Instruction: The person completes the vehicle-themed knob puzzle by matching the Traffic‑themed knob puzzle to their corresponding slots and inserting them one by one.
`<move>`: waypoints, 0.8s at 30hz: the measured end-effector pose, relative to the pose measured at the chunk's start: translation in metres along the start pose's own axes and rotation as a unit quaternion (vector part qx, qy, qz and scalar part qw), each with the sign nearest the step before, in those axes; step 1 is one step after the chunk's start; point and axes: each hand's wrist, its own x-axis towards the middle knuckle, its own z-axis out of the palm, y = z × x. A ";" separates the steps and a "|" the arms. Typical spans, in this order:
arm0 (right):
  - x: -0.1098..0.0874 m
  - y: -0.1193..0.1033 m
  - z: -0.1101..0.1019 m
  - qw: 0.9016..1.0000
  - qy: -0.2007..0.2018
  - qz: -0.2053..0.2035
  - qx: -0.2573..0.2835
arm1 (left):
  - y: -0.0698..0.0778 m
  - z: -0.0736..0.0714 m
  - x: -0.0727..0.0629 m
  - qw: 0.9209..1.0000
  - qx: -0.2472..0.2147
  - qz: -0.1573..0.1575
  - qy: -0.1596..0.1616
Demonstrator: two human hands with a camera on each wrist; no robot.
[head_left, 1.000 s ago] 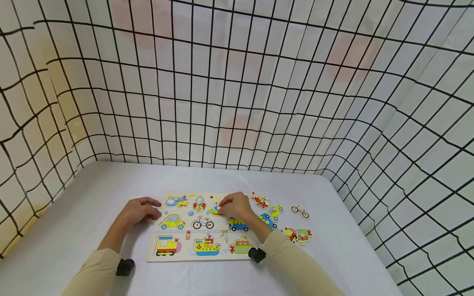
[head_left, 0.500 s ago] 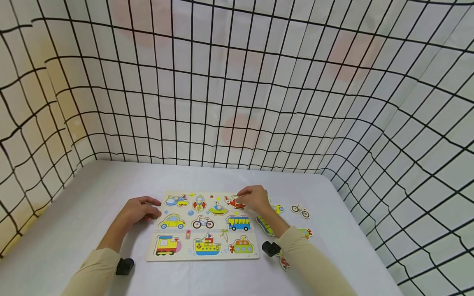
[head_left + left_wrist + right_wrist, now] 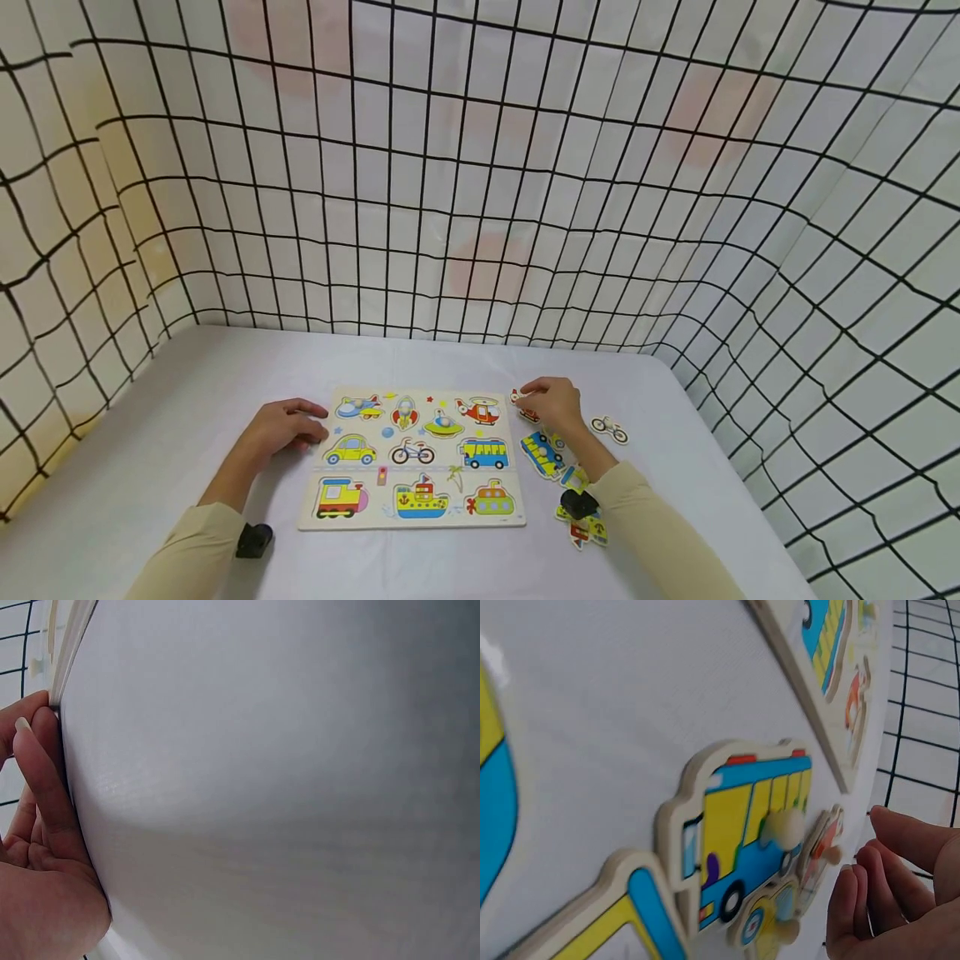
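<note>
A wooden peg puzzle board (image 3: 375,525) printed with vehicles lies on the table. Knobbed airplane (image 3: 360,407), rocket (image 3: 404,412) and flying saucer (image 3: 443,424) pieces sit in its top row. My left hand (image 3: 279,429) rests at the board's left edge; the left wrist view shows its fingertips against that edge. My right hand (image 3: 553,406) is over the loose red helicopter piece (image 3: 823,844), right of the board. In the right wrist view its fingers are bent and apart from the piece's knob, with nothing between them.
A loose bus piece (image 3: 543,454) lies right of the board, partly over other pieces. A bicycle piece (image 3: 609,429) lies farther right. Several pieces (image 3: 588,527) are piled beneath the right wrist. Black grid netting (image 3: 420,275) stands behind the table.
My right hand has let go of the flying saucer piece, seated in the board, and moved right, past the helicopter slot, to the loose helicopter piece. The left hand has stayed put.
</note>
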 end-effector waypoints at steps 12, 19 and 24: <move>0.002 0.028 -0.003 1.000 0.011 0.025 -0.008 | -0.002 0.001 -0.001 1.000 -0.003 0.005 -0.001; 0.005 0.030 -0.001 1.000 0.007 0.018 -0.002 | -0.001 0.001 0.000 1.000 -0.003 -0.003 -0.001; 0.006 0.030 0.001 1.000 0.002 0.009 0.001 | -0.001 0.000 0.001 1.000 -0.005 -0.002 0.000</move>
